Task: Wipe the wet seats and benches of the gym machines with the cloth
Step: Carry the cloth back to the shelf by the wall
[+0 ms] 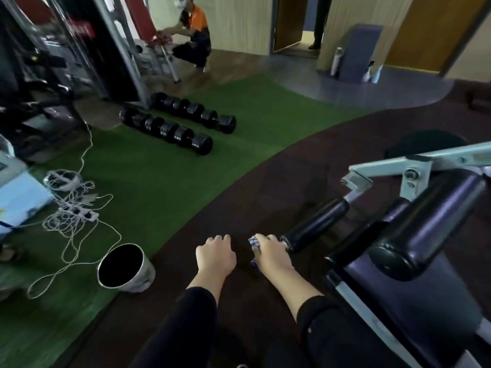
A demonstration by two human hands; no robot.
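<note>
Head view: right hand [273, 252] grips the cloth [254, 241], just left of the roller pad [316, 225]; the bench [414, 296] lies further right, while the left hand [215, 254] hangs loosely curled, holding nothing.

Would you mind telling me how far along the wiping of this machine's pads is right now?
Done: nothing shows as wiped; wetness on the bench pad cannot be judged. In hand: the right hand grips the checked cloth next to the end of the small roller pad, apparently about to wipe it; the left hand hangs empty. Left: likely the large roller pad and the bench pad.
</note>
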